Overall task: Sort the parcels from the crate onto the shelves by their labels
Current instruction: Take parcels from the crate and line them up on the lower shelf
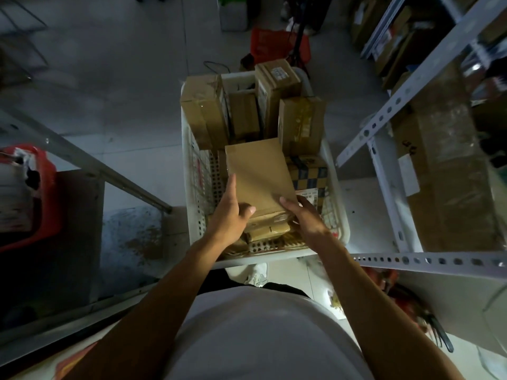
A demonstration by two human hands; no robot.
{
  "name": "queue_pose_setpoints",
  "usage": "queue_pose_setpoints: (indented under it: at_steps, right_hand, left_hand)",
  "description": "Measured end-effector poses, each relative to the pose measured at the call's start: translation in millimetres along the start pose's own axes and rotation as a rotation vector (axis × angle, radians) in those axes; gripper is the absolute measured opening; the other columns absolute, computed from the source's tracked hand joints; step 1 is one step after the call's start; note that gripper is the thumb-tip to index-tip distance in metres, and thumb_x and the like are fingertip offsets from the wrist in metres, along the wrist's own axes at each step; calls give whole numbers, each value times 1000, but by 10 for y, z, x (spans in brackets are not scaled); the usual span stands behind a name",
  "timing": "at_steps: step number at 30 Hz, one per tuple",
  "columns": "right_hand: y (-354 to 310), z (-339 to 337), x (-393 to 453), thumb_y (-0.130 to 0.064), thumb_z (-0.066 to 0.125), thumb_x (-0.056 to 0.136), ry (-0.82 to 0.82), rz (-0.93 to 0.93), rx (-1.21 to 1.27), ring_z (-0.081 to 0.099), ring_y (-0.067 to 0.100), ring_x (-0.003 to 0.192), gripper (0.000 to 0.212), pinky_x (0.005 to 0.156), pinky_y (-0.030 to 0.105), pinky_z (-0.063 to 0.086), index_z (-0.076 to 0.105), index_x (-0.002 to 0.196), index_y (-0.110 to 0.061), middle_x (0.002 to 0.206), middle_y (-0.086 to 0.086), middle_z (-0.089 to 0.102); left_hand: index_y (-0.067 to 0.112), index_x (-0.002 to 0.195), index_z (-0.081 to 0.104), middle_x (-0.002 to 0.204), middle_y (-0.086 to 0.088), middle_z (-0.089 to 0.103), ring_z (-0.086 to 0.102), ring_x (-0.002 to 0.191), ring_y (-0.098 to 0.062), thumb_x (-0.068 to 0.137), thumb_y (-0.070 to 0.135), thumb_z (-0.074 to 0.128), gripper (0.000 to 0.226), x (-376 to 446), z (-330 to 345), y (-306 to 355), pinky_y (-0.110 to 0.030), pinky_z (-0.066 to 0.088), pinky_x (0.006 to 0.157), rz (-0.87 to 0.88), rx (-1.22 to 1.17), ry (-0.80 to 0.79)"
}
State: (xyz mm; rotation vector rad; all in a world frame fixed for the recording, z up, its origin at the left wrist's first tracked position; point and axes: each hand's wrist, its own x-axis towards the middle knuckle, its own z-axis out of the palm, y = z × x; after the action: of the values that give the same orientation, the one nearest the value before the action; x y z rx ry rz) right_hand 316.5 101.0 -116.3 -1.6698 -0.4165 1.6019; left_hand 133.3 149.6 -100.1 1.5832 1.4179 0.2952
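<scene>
Head view: flat brown parcel (260,171) sits frame centre, above the white crate (338,215), long axis running up-frame away from the body. Left hand (231,215) grips its lower-left edge, thumb on top, fingers along the side. Right hand (304,215) pinches the lower-right corner. Both equally near, forearms converging. No label on the visible face; likely needs flipping.

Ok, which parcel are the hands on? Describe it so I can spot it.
Find the white crate on the floor. At its near end, the left hand and right hand hold a flat parcel, plain brown, unlike the taped boxes behind.
</scene>
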Motion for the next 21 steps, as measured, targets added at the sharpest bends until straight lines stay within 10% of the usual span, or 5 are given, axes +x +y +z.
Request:
queue_pose_setpoints:
  at_steps: [8,12,21]
  right_hand:
    - [-147,87,-278,-74,72,53,358,-471,-653,38,21,120,113,93,31,45,30,145,-23,133,1,33]
    - [-2,191,-249,-48,84,69,316,-637,-880,41,29,124,92,91,38,52,38,144,-20,138,15,36]
    - [20,243,-214,-5,65,91,192,-726,-655,57,17,120,54,102,38,52,50,142,-8,137,12,53]
  left_hand:
    - [26,154,29,153,-1,38,43,136,-17,98,33,57,63,61,-54,292,-20,34,103,118,16,-21]
    - [32,155,17,146,3,51,55,127,-17,89,58,59,82,74,-71,368,-41,46,106,72,-132,-58]
    - [11,147,24,142,-14,36,49,123,-32,65,70,76,113,153,-74,358,-39,49,95,-39,259,125]
